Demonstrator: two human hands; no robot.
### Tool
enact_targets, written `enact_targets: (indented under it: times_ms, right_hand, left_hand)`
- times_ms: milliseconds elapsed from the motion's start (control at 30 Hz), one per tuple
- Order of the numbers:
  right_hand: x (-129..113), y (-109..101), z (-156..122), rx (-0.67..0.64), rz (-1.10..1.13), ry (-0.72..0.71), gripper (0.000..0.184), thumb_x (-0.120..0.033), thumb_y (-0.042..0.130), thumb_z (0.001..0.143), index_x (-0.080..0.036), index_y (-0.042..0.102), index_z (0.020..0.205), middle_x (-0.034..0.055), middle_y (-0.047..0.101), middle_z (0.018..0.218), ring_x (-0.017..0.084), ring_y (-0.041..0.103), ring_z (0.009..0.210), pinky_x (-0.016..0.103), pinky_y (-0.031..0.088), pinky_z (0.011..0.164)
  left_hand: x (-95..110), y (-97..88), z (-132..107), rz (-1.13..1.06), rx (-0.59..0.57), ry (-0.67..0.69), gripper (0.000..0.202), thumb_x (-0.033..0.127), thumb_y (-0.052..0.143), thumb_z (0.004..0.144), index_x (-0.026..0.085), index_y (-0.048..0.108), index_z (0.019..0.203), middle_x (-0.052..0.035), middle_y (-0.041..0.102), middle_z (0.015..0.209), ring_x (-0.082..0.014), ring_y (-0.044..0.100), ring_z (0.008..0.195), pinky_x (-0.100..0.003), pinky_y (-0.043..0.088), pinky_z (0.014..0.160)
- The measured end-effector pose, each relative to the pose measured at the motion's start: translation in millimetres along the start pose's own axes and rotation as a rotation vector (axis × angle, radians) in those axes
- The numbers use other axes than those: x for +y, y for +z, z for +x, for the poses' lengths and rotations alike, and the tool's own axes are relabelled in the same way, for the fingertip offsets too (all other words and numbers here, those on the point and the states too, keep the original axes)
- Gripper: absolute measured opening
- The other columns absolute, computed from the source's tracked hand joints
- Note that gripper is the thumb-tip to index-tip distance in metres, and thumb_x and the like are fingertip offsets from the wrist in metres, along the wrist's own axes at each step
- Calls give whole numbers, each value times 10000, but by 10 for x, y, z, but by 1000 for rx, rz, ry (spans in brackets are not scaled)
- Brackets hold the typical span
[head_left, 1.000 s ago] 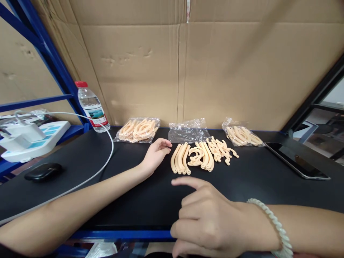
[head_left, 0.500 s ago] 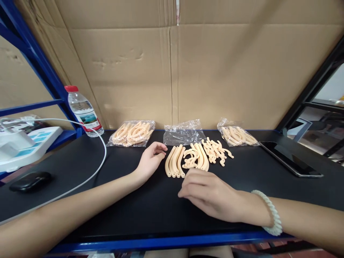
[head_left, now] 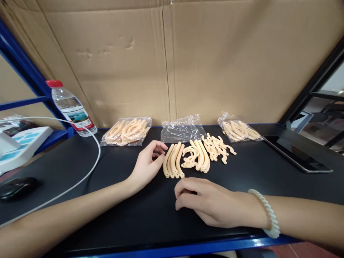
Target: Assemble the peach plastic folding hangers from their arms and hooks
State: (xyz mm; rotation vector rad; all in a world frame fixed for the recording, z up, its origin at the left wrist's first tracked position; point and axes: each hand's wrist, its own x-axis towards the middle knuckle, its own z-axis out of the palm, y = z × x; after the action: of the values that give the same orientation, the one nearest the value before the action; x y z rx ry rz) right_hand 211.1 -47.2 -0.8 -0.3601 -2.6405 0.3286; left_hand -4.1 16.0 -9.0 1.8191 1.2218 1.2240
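My left hand (head_left: 149, 161) rests at the left side of a row of curved beige strips (head_left: 173, 159) with holes at their ends. Its fingers are bent, with a gap between thumb and fingers, and nothing shows in them. My right hand (head_left: 208, 202) hovers over the black tabletop in front of the strips, loosely curled, index finger and thumb slightly apart, with nothing visible between them. Beyond it lie small C-shaped beige pieces (head_left: 190, 157), a second group of long curved strips (head_left: 202, 156) and a heap of small S-shaped pieces (head_left: 217, 147).
Along the cardboard wall (head_left: 120, 71) lie a filled plastic bag (head_left: 127, 132), a flattened clear bag (head_left: 182, 129) and another filled bag (head_left: 239, 129). A tablet (head_left: 297, 154) lies right. A water bottle (head_left: 72, 111), white cable (head_left: 98, 154), power strip (head_left: 27, 143) and black mouse (head_left: 17, 188) are left.
My right hand has drawn back from the second group of strips toward the front edge, and its fingers have loosened. My left hand stays beside the row. The view has shifted slightly.
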Motion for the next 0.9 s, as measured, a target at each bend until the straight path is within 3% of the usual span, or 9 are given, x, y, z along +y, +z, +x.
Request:
enact_targets:
  times_ms: [300, 500, 667, 800, 900]
  right_hand:
    - [47, 66, 111, -92, -164, -67, 249, -107, 405, 893, -118, 611, 1033, 55, 609, 902, 144, 527, 681, 252, 454, 621]
    - [7, 10, -8, -117, -237, 35, 244, -115, 421, 889, -127, 631, 1013, 17, 569, 777, 152, 472, 610, 282, 375, 529]
    - [67, -42, -100, 13, -287, 127, 223, -124, 423, 920, -126, 646, 928, 17, 550, 701, 161, 423, 585, 301, 338, 514]
    - [205, -79, -103, 203, -382, 211, 187, -122, 474, 918, -135, 659, 898, 34, 583, 727, 184, 460, 705, 307, 373, 611]
    - [272, -89, -107, 261, -438, 294, 149, -157, 522, 913, -139, 664, 956, 54, 622, 813, 210, 489, 806, 333, 399, 707]
  left_hand:
    - [134, 2, -125, 282, -79, 329, 170, 116, 493, 848, 204, 563, 976, -28, 606, 952, -179, 576, 889, -318, 474, 817]
    - [114, -36, -117, 328, -105, 327, 201, 135, 493, 880, 214, 560, 1053, -20, 567, 918, -171, 560, 864, -288, 470, 777]
    - [58, -71, -111, 398, -155, 325, 268, 153, 499, 891, 235, 549, 1141, -28, 559, 957, -186, 563, 909, -305, 470, 815]
    - [66, -79, -131, 427, -189, 340, 280, 158, 499, 893, 248, 556, 1152, -45, 557, 1005, -198, 567, 953, -316, 482, 841]
    - [82, -75, -145, 446, -212, 364, 303, 144, 496, 882, 248, 567, 1158, -63, 547, 1043, -208, 567, 988, -323, 492, 858]
